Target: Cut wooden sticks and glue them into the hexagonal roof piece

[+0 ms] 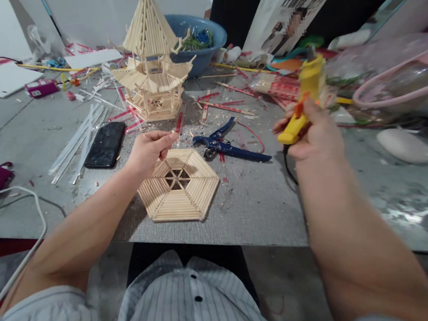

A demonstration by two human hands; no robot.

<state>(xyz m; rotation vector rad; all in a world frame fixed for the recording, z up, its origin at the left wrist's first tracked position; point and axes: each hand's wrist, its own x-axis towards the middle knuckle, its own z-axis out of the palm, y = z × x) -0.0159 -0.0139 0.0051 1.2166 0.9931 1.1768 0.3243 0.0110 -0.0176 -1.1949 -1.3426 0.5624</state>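
My left hand (pixel 152 147) is closed in a pinch over the far edge of a hexagonal panel of wooden sticks (pixel 182 206). Whatever sits between its fingertips is too small to make out. The panel lies flat near the table's front edge, with a spoked opening at its middle. Raised off to the right, my right hand (pixel 315 128) is wrapped round a yellow hot glue gun (pixel 310 83), its nozzle pointing up and away. Behind the panel stands a pagoda model (pixel 152 70) built of the same sticks. Blue cutters (pixel 230 146) lie between my hands.
A black phone (pixel 105 144) and clear glue sticks (pixel 74 143) lie left of the panel. Loose sticks with red wrappers (pixel 227 103) are scattered behind the cutters. A blue basin (pixel 204 55), a pink basket (pixel 399 87) and a white mouse-shaped object (pixel 405 145) stand farther off.
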